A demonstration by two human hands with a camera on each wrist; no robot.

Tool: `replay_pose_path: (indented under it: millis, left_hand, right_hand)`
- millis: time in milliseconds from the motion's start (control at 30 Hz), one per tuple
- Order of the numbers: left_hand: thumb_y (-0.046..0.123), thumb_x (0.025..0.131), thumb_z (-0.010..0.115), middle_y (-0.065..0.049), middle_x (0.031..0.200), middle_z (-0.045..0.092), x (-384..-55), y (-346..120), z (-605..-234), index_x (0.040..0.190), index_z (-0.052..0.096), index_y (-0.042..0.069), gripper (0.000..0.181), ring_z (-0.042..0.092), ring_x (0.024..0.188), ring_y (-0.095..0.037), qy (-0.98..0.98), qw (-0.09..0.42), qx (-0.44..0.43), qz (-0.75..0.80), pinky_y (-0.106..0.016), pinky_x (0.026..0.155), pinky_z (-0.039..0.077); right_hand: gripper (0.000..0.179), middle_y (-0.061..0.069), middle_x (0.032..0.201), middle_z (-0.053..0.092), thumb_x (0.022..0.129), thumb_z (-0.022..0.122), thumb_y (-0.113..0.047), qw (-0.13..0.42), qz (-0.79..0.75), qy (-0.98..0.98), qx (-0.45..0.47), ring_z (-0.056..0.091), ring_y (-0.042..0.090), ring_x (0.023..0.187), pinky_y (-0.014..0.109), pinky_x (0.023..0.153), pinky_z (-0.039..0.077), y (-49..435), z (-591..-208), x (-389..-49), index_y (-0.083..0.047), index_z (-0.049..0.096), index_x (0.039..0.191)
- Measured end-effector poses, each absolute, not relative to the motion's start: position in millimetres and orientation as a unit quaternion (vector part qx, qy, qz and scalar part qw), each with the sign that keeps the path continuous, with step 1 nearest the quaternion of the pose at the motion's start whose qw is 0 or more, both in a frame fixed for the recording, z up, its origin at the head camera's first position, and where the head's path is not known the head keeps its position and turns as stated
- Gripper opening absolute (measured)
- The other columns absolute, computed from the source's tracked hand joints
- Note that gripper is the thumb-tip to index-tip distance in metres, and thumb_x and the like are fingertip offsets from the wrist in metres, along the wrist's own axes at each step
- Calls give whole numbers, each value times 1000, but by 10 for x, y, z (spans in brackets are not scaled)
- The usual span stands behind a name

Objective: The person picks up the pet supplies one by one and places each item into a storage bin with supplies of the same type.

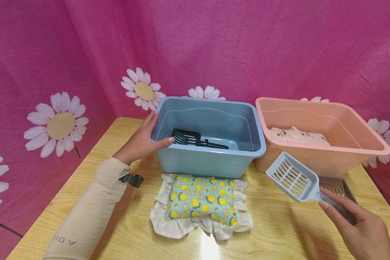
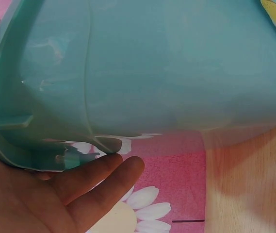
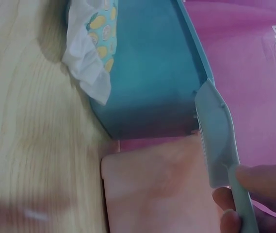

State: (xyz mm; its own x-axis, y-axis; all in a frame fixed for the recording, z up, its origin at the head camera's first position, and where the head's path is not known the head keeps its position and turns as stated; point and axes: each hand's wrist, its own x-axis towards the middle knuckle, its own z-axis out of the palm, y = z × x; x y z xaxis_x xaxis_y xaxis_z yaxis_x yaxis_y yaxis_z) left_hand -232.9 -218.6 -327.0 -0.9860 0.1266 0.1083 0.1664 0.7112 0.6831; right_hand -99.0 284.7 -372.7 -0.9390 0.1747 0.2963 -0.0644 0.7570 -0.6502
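Observation:
A light-blue litter scoop [image 1: 290,177] with a slotted pan is held by its handle in my right hand [image 1: 360,224], raised in front of the pink bin [image 1: 289,159]. The right wrist view shows the scoop [image 3: 218,131] edge-on, its handle between thumb and fingers. My left hand [image 1: 144,141] rests at the left front corner of the blue bin [image 1: 204,160], fingers straight along its outer side and thumb over the front rim. Inside this bin lies a black slotted scoop [image 1: 195,139]. The left wrist view shows two extended fingers [image 2: 104,187] beside the bin's outer wall.
A lemon-print cushion [image 1: 199,200] with white frills lies before the blue bin. Printed pale cloth [image 1: 299,137] sits inside the pink bin. A grey slotted scoop [image 1: 339,187] lies on the wooden table [image 1: 266,238], partly behind my right hand. A pink flowered curtain [image 1: 234,50] hangs behind.

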Motion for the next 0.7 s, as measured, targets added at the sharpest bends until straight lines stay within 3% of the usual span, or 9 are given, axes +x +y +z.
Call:
replay_pose_path:
  millis: [267,500,700]
  left_hand:
    - [66,75,67,2,162,0,-2330,-2188,-3273,157,6,24,110,16,144,-36,-927,23,-76,-367,-65,101,35]
    - [66,76,67,2,162,0,-2331,-2187,-3269,157,6,23,110,16,144,-36,-928,24,-77,-364,-65,100,35]
    - [66,75,67,1,162,0,-2321,-2187,-3275,157,5,24,111,16,144,-36,-927,20,-71,-367,-65,100,35]
  right_hand:
    - [39,-23,99,63,91,69,-25,177,343,-922,-32,52,-24,79,4,58,45,2795,-3648,-991,-11,65,127]
    - [41,-6,100,69,90,69,-28,173,341,-923,-45,53,-22,77,4,57,45,2740,-3595,-1000,-14,65,128]
    - [39,-24,95,63,90,70,-26,185,355,-916,-33,55,-21,79,4,59,46,2707,-3541,-1015,-14,66,127]
